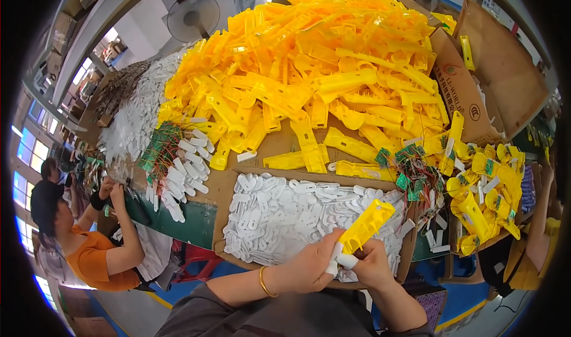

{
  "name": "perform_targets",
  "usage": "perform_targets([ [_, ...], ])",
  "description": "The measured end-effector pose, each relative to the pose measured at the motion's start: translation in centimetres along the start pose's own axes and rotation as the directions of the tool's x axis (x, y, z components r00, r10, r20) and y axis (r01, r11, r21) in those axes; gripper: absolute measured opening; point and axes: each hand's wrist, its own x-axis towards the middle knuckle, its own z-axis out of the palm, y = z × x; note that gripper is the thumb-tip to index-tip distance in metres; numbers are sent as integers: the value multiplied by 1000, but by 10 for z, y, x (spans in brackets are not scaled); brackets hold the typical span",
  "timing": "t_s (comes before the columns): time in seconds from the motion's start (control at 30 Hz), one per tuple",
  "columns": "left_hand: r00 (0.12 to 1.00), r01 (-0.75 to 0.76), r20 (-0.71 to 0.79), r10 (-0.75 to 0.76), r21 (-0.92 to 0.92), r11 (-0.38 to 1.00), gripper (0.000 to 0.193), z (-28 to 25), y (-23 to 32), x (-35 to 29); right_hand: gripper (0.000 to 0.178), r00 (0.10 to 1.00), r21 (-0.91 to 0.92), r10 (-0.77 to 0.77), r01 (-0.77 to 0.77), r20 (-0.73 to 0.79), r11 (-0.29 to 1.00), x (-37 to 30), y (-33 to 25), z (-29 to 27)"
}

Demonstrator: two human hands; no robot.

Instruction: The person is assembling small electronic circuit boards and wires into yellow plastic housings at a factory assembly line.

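Observation:
My left hand (310,261) and my right hand (376,267) meet over the near edge of a shallow cardboard box. Between them they grip a yellow plastic shell (367,225), a long molded half-casing that tilts up to the right. White coverings wrap some of my fingertips; whether a small white part is also pinched there, I cannot tell. Beneath the hands, the cardboard box (223,218) holds many flat white plastic pieces (279,209) with rounded ends. A bangle circles my left wrist.
A large heap of yellow shells (309,57) fills the table's far side. Wired green circuit boards (160,150) lie left, with more boards (411,170) on the right. A bin of yellow assemblies (476,200) stands at right, a carton (467,93) behind. Co-workers sit on both sides.

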Motion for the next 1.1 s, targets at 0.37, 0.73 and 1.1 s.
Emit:
perform_targets([
  [0.37,943,-285,-161,291,61,957,66,-15,23,34,21,829,-238,-258,156,-496,959,8,-98,-59],
  [0.73,840,276,-529,-118,229,933,36,-159,-74,80,37,465,-434,-518,282,-718,856,-44,-193,-299],
  [1.1,864,423,-490,-112,587,690,86,-163,-115,158,50,923,-895,-255,355,289,271,-3,13,-10],
])
